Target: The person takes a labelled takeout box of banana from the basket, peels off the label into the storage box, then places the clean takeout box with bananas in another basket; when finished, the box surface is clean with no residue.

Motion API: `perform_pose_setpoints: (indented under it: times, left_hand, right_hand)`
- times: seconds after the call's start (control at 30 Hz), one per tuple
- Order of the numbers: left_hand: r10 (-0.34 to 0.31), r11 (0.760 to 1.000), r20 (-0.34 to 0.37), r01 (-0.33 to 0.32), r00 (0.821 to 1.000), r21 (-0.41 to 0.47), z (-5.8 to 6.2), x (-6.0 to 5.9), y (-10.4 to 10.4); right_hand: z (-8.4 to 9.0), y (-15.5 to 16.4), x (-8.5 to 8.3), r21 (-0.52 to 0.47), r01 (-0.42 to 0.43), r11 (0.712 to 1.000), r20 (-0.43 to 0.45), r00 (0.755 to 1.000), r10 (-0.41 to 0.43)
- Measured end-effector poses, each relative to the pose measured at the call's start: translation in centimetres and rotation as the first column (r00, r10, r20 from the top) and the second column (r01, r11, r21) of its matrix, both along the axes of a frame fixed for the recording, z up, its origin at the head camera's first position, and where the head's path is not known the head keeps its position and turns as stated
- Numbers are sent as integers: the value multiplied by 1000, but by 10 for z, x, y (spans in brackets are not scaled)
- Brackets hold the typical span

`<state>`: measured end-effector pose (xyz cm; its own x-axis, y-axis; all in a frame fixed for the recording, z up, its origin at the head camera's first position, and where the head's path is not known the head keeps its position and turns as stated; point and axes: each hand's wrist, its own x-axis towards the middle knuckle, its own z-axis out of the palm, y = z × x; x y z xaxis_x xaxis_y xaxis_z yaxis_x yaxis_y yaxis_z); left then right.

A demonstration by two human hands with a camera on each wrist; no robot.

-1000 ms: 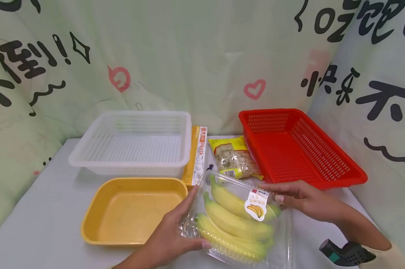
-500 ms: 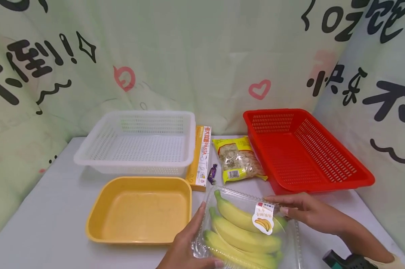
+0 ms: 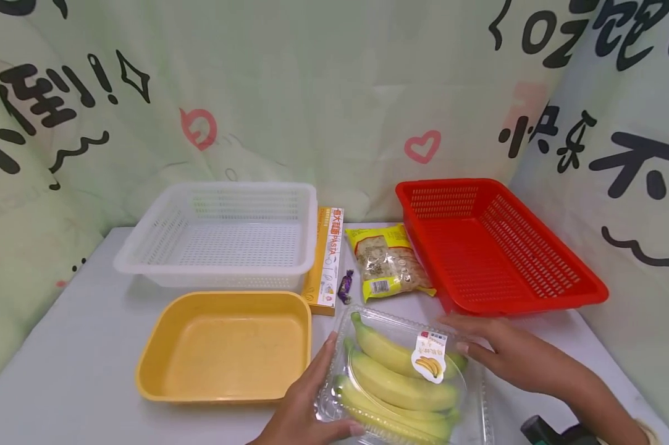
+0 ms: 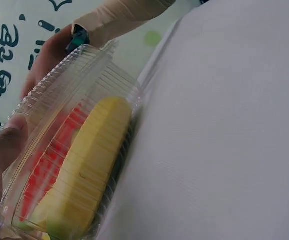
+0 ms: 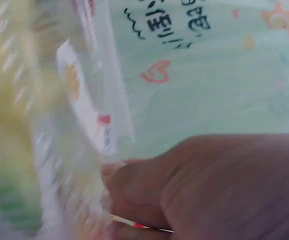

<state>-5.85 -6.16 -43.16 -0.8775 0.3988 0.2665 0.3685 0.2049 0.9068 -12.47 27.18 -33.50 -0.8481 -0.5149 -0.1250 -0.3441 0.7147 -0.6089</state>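
A clear plastic box of bananas [image 3: 403, 377], with a white banana-picture label [image 3: 430, 357] on its lid, is at the front of the table in the head view. My left hand [image 3: 307, 395] grips its left side, thumb lying along the near-left edge. At the far right corner, my right hand [image 3: 506, 346] holds the rim between thumb and fingers. The left wrist view shows the box [image 4: 84, 160] tilted and seen from its side, the left thumb [image 4: 15, 131] on its edge. The right wrist view is blurred; there the right thumb [image 5: 129, 175] meets the rim beside the label.
A yellow tub [image 3: 223, 346] sits left of the box, with a white basket [image 3: 228, 271] behind it. Beyond the box are a pasta box [image 3: 324, 259], a purple-wrapped candy [image 3: 345, 287] and a yellow bag [image 3: 392, 262]. A red basket [image 3: 479, 247] stands at the back right.
The box of bananas has come nearer to me with both hands on it, uncovering the purple-wrapped candy and the front of the pasta box. The head view has shifted slightly.
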Motion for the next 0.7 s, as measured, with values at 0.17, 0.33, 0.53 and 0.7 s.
perform_pose_setpoints:
  times: [0.17, 0.33, 0.53, 0.7]
  left_hand:
    - [8, 1000, 31, -8, 1000, 5, 1, 1, 0]
    - [9, 1000, 58, -9, 998, -1, 3, 1, 1]
    - [-5, 1000, 53, 4, 999, 19, 0, 0, 2]
    - [30, 1000, 53, -30, 998, -1, -2, 2, 1]
  right_hand:
    - [15, -13, 4, -122, -2, 993, -86, 996, -9]
    - [17, -20, 1, -195, -35, 980, -33, 999, 29]
    - [14, -24, 0, -160, -19, 987, 28, 999, 24]
    - [9, -25, -2, -187, 5, 982, 79, 997, 10]
